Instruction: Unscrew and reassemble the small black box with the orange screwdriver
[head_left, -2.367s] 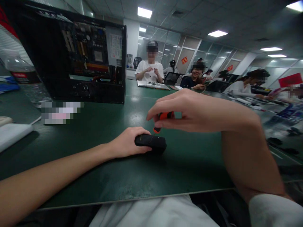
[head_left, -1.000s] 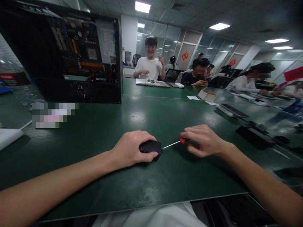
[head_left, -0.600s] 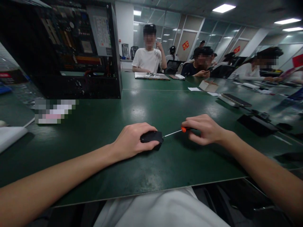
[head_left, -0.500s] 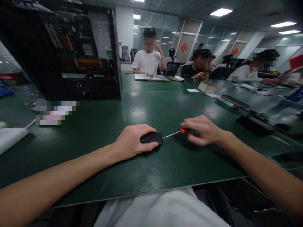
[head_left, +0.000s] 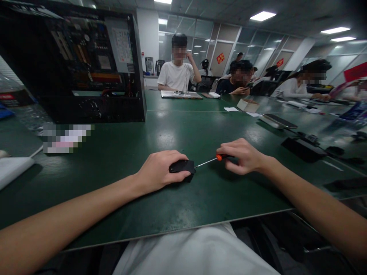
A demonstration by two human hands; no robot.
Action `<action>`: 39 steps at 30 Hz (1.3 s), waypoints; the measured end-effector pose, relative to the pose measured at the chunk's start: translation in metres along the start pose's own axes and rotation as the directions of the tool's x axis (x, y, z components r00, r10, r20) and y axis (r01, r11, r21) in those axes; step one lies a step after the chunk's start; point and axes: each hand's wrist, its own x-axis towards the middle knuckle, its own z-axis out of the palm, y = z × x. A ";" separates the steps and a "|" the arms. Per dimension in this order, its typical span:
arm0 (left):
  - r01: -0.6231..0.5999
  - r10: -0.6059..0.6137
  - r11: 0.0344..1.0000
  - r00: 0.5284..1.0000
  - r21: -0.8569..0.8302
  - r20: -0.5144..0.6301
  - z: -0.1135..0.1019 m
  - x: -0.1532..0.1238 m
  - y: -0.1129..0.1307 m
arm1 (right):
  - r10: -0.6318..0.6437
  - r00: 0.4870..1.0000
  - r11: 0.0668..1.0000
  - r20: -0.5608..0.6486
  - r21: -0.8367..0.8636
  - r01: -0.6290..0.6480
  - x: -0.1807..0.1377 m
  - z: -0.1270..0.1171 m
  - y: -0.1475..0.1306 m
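A small black box-shaped device [head_left: 183, 166] rests on the green tabletop, gripped between the thumb and fingers of my left hand [head_left: 163, 170]. My right hand [head_left: 241, 156] is closed around the dark handle of a screwdriver [head_left: 207, 162] with an orange collar. Its thin metal shaft points left, and the tip meets the right end of the black device. Whether the tip sits in a screw there is too small to make out. My left palm and fingers cover the device's left part.
An open computer case [head_left: 106, 76] stands at the back left, beside a plastic bottle [head_left: 23, 103]. On the right lie a small open box [head_left: 248, 105], a phone-like slab [head_left: 279, 120] and a black object [head_left: 304, 148]. People sit across the table [head_left: 172, 225].
The whole view has shifted slightly. Both hands, the black device and the screwdriver keep nearly the same positions relative to each other.
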 end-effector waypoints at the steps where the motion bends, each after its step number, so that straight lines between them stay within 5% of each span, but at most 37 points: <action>1: 0.002 -0.002 1.000 1.000 -0.004 -0.001 0.000 0.000 0.000 | -0.003 1.000 1.000 -0.003 0.003 0.003 0.000 0.000 0.000; 20: 0.049 -0.050 0.998 0.998 -0.043 -0.027 -0.002 0.000 0.003 | -0.042 0.997 0.995 0.066 -0.085 0.047 0.007 0.008 -0.004; 29: 0.049 -0.053 0.997 0.997 -0.064 -0.063 0.001 0.000 0.007 | -0.004 0.980 0.995 0.197 -0.097 0.023 0.024 0.024 -0.007; 33: 0.015 -0.019 0.990 1.000 -0.143 -0.023 -0.014 -0.005 -0.002 | -0.026 0.988 0.986 0.152 -0.157 0.051 0.028 0.025 -0.012; 39: 0.147 -0.130 0.974 0.986 -0.175 0.106 -0.038 -0.017 -0.024 | -0.008 0.996 0.982 0.088 -0.190 0.025 0.030 0.025 -0.016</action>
